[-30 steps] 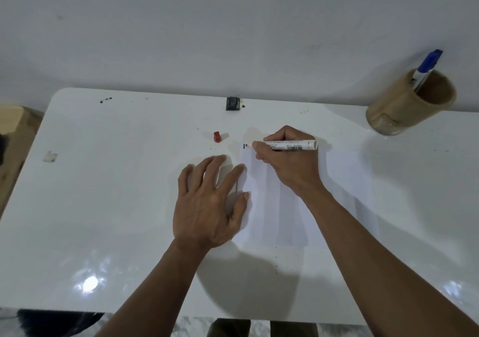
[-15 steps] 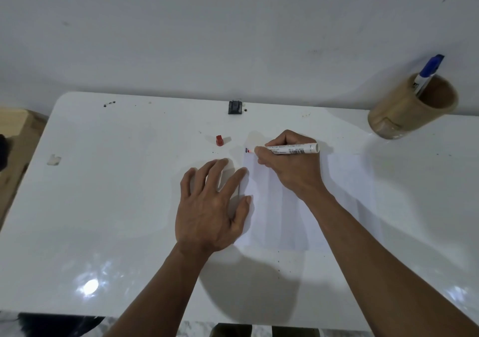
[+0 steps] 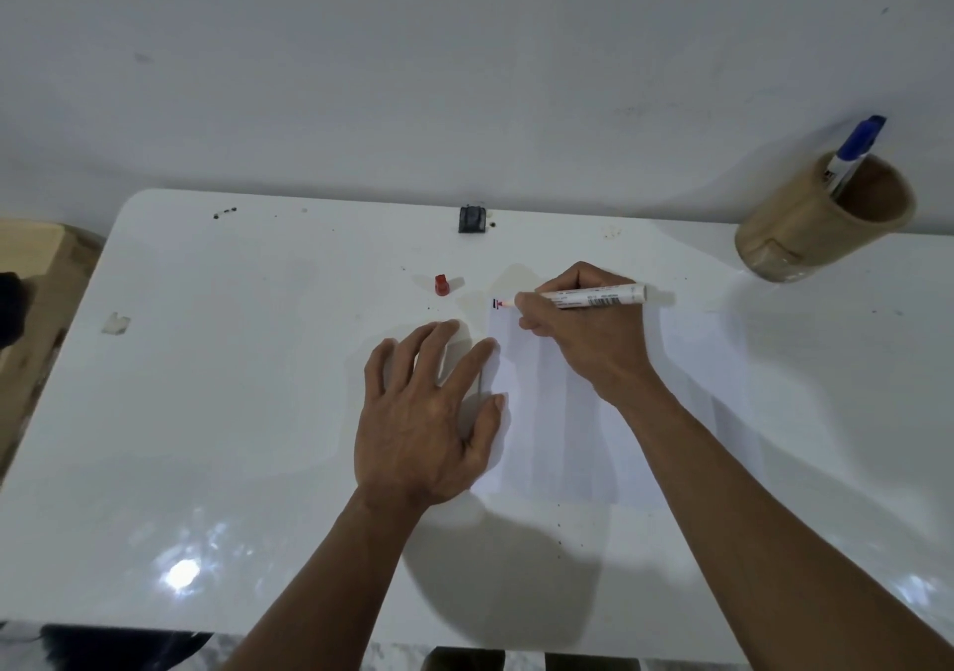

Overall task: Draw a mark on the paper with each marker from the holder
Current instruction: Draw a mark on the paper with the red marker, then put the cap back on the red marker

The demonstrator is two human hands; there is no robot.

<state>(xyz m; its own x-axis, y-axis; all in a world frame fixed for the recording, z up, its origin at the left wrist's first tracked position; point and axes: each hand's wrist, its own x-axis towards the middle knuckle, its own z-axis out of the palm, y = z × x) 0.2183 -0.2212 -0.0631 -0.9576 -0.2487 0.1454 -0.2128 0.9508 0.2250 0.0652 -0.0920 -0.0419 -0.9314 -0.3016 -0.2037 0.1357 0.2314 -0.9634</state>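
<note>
A white sheet of paper [image 3: 568,438] lies on the white table [image 3: 232,412]. My right hand [image 3: 588,340] grips an uncapped white-barrelled red marker [image 3: 593,298], its tip touching the paper's top left corner beside a dark mark and a red mark [image 3: 498,304]. My left hand [image 3: 428,412] lies flat with fingers spread, its thumb and forefinger on the paper's left edge. The red cap [image 3: 442,284] stands on the table left of the paper. A wooden holder [image 3: 821,221] at the back right holds a blue-capped marker [image 3: 854,151].
A small black clip-like object [image 3: 472,219] sits at the table's far edge by the wall. A scrap of tape [image 3: 116,323] lies at the left. A wooden piece of furniture [image 3: 31,283] stands beyond the left edge.
A red mark has appeared beside the dark one at the paper's corner under the marker tip. Both hands stay in place; the camera shifted slightly.
</note>
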